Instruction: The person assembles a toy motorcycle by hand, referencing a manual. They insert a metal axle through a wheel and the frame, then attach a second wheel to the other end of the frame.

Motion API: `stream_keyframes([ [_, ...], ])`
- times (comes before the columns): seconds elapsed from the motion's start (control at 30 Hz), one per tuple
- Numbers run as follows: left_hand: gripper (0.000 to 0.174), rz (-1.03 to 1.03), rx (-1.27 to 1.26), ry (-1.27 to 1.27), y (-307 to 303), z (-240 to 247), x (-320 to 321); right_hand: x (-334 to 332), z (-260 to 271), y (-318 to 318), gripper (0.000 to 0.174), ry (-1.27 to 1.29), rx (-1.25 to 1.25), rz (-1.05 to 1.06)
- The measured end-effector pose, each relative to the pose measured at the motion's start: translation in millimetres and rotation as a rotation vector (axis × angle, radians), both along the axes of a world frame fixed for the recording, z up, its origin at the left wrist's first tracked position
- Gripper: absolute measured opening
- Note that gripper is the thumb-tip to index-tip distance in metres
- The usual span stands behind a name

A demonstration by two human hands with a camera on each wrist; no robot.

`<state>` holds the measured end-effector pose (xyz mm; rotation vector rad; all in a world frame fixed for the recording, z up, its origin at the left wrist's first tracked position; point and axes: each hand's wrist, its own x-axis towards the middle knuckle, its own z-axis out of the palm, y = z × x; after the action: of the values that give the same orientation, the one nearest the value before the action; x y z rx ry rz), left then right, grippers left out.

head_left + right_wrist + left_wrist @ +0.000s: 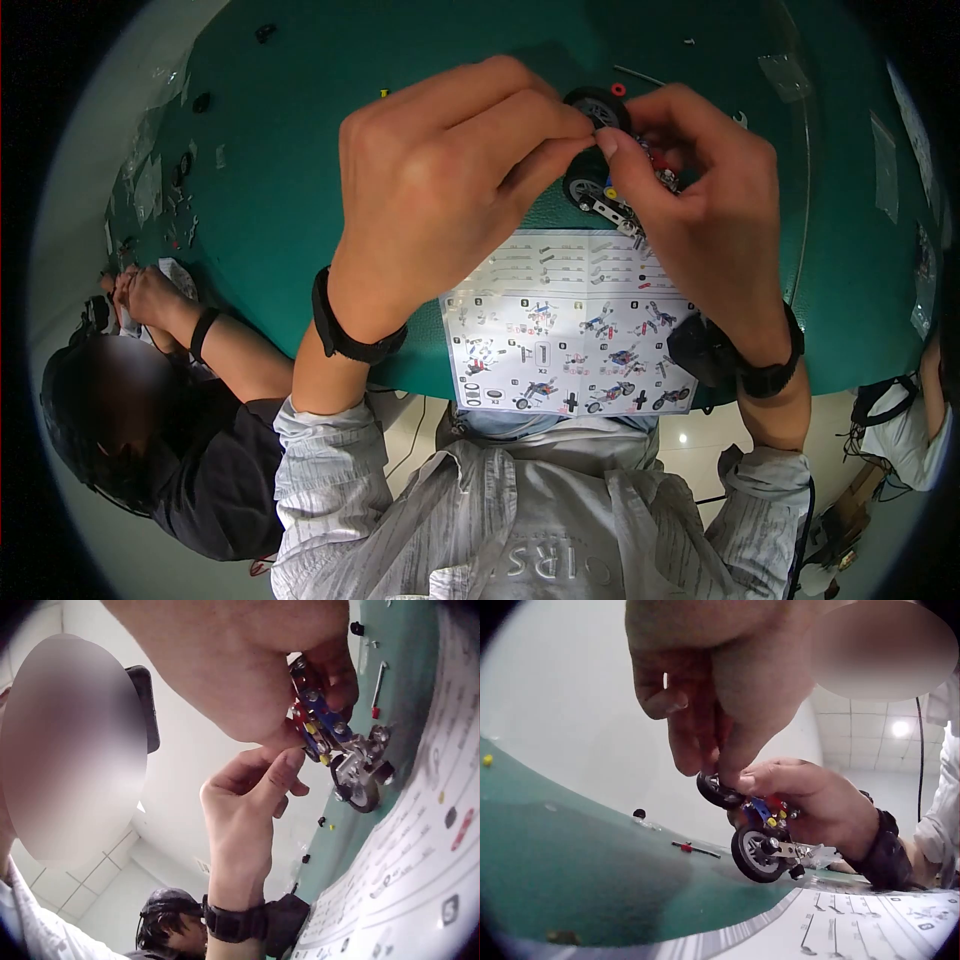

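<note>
Over the green table, my right hand [710,200] grips a small model motorcycle [769,819] made of metal strips, with blue and red plates and yellow bits. My left hand [440,170] comes in from the other side, thumb and fingertips pinching its upper wheel [718,793], a black tyre with a spoked hub. The right thumb lies right by that wheel. Below, the other wheel [759,855] sits among silver strips and bolts, close over the table. My right palm and fingers hide part of the model's body.
A printed instruction sheet [570,320] lies at the near edge, under the hands. Past the model are a thin rod [638,75], a red ring [618,90] and a plastic bag [785,77]. Another person [200,450] sits to the left, with small parts [180,175] scattered nearby.
</note>
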<state>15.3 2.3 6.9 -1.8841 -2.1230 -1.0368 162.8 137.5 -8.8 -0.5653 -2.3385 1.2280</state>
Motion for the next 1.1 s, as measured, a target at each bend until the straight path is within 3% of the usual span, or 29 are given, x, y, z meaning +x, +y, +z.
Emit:
stream_keyframes([
  [0.23, 0.019, -0.046, 0.024, 0.162, -1, 0, -6, 0, 0, 0, 0.010, -0.003, 0.047, -0.007],
  [0.43, 0.020, -0.060, 0.063, -0.193, 3, 9, -7, 0, 7, 0, 0.011, -0.043, -0.081, -0.035],
  [0.53, 0.018, -0.050, 0.053, -0.181, 3, 5, -7, 0, 8, 1, 0.011, -0.051, -0.235, -0.031],
  [0.93, 0.023, -0.038, 0.046, 0.074, 3, 1, 1, 0, 4, -1, 0.010, -0.062, -0.242, -0.005],
  [1.1, 0.023, -0.032, 0.056, 0.039, 2, -2, 0, -1, 4, -2, 0.010, -0.060, -0.287, -0.020],
])
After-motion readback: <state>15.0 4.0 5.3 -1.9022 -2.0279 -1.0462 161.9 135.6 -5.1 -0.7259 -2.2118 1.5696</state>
